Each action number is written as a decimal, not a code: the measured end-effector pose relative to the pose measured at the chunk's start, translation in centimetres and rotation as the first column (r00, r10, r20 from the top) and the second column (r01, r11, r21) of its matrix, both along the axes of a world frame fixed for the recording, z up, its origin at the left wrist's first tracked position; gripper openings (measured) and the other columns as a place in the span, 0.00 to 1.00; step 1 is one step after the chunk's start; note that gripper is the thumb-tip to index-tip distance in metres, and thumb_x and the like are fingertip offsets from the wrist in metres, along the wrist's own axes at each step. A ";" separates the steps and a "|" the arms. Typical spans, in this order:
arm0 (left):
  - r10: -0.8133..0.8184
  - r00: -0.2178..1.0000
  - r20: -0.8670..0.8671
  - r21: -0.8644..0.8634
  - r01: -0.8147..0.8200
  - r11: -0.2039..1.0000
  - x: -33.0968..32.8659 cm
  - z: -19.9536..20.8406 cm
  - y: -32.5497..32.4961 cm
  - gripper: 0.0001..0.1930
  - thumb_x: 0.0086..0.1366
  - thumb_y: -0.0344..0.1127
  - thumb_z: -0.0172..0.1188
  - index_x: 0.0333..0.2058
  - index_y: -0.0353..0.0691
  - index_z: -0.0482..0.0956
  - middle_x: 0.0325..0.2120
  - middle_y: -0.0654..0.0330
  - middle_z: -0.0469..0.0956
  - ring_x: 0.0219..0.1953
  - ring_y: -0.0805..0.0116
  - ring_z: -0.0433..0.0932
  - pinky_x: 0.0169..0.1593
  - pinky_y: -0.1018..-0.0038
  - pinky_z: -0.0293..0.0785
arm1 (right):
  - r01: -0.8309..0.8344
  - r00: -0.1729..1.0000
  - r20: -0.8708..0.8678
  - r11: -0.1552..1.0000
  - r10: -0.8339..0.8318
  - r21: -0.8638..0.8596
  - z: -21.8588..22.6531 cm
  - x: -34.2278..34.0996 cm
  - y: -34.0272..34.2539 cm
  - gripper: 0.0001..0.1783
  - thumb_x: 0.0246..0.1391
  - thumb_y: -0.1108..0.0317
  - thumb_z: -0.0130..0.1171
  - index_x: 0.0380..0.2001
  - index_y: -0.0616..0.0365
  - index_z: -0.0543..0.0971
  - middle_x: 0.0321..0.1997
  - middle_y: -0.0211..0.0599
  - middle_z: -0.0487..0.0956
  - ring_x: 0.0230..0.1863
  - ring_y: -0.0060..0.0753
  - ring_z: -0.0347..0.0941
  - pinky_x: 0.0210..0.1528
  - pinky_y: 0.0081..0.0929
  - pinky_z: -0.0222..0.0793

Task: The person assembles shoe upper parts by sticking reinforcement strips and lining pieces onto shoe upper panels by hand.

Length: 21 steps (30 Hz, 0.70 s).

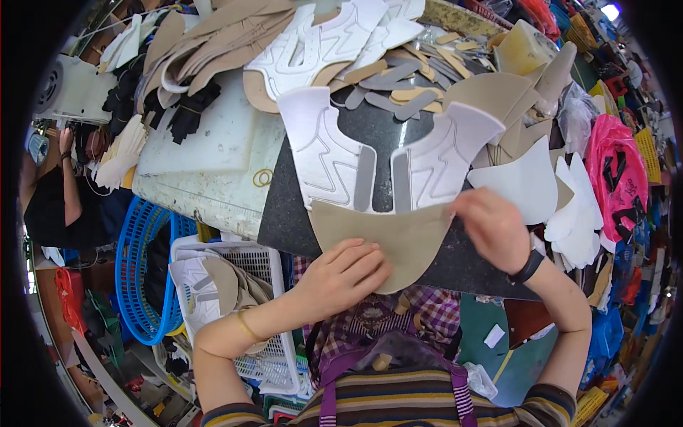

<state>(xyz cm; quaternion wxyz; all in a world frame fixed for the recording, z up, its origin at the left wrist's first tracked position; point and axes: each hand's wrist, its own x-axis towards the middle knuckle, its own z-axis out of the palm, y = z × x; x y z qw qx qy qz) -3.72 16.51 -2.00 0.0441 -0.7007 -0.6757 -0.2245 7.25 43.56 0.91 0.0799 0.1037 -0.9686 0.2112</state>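
Observation:
A white shoe upper [327,160] with stitched zigzag lines and grey strips lies spread on a dark slab [284,231]. Along its near edge sits a beige curved shoe piece [398,238], overlapping the white part. My left hand [348,274] lies on the beige piece's lower left side, fingers spread over its surface, thumb hidden. At the piece's upper right corner, my right hand [494,228] has its fingertips pinched together on the edge where beige meets white. A dark band circles the right wrist, a yellowish one the left.
Beyond the slab lie stacked white uppers [341,32], beige pieces [228,39] and loose grey and tan strips [405,85]. White curved pieces [523,178] rest at right, near a pink bag [615,171]. A white basket [281,349] and blue basket [131,320] stand lower left.

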 end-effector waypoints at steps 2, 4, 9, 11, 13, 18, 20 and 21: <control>-0.002 0.995 0.104 0.130 -0.012 0.991 0.0 -0.8 -1.2 0.16 0.44 0.31 0.58 0.36 0.36 0.76 0.37 0.56 0.75 0.42 0.58 0.75 0.48 0.66 0.75 | 0.213 0.946 -0.264 0.975 -0.191 0.058 1.8 -1.7 0.8 0.23 0.39 0.82 0.54 0.45 0.60 0.73 0.42 0.45 0.73 0.46 0.46 0.69 0.45 0.36 0.68; -0.018 0.997 0.078 0.205 0.001 0.979 0.3 0.6 -3.5 0.14 0.42 0.29 0.59 0.32 0.36 0.78 0.34 0.57 0.76 0.39 0.57 0.76 0.44 0.63 0.77 | 0.374 0.857 -0.397 0.927 -0.329 0.040 1.9 -4.9 1.9 0.23 0.44 0.76 0.57 0.47 0.59 0.71 0.42 0.44 0.73 0.48 0.47 0.69 0.49 0.37 0.66; 0.568 0.819 0.082 0.521 -0.521 0.676 3.9 4.5 -15.9 0.13 0.42 0.26 0.62 0.32 0.36 0.80 0.31 0.54 0.77 0.37 0.54 0.78 0.39 0.62 0.79 | 0.396 0.917 -0.076 0.867 -0.393 0.302 0.1 -4.9 5.4 0.26 0.45 0.64 0.62 0.49 0.58 0.70 0.45 0.43 0.73 0.51 0.44 0.68 0.51 0.36 0.64; 0.716 0.698 -0.017 0.427 -0.643 0.636 4.9 3.4 -20.3 0.13 0.43 0.25 0.62 0.32 0.36 0.79 0.31 0.54 0.77 0.37 0.54 0.77 0.39 0.62 0.78 | 0.348 0.936 -0.088 0.859 -0.340 0.376 0.2 -5.2 5.1 0.24 0.45 0.60 0.64 0.45 0.58 0.73 0.45 0.41 0.74 0.51 0.42 0.68 0.51 0.36 0.64; 0.821 0.559 -0.119 0.341 -0.753 0.562 5.2 0.1 -24.0 0.13 0.45 0.24 0.61 0.33 0.36 0.79 0.31 0.54 0.77 0.37 0.54 0.77 0.40 0.62 0.77 | 0.343 0.939 -0.126 0.888 -0.320 0.307 0.5 -5.8 4.9 0.21 0.45 0.61 0.63 0.43 0.58 0.74 0.44 0.40 0.74 0.51 0.42 0.68 0.51 0.37 0.64; 0.839 0.527 0.136 -0.110 -0.833 0.542 2.2 -6.8 -23.2 0.10 0.49 0.22 0.60 0.34 0.34 0.78 0.34 0.53 0.78 0.39 0.52 0.75 0.45 0.65 0.71 | 0.245 0.951 -0.240 0.947 -0.194 0.208 1.6 -9.2 4.3 0.13 0.47 0.65 0.60 0.37 0.57 0.77 0.41 0.38 0.75 0.47 0.43 0.69 0.47 0.36 0.66; 0.724 0.645 0.243 0.086 -0.758 0.646 -2.3 -4.5 -17.0 0.09 0.50 0.22 0.60 0.33 0.34 0.78 0.34 0.52 0.78 0.40 0.52 0.75 0.45 0.65 0.71 | 0.130 0.980 -0.167 0.984 -0.109 0.125 1.7 -11.8 3.6 0.09 0.47 0.68 0.58 0.34 0.58 0.77 0.38 0.40 0.75 0.43 0.44 0.71 0.44 0.36 0.67; 0.629 0.748 0.211 0.193 -0.662 0.724 -5.5 -3.7 -13.6 0.09 0.50 0.22 0.60 0.32 0.35 0.78 0.34 0.53 0.77 0.39 0.52 0.75 0.43 0.65 0.70 | 0.119 0.983 -0.154 0.986 -0.099 0.120 1.7 -13.5 3.7 0.08 0.47 0.69 0.57 0.33 0.58 0.77 0.37 0.41 0.75 0.42 0.45 0.71 0.43 0.36 0.68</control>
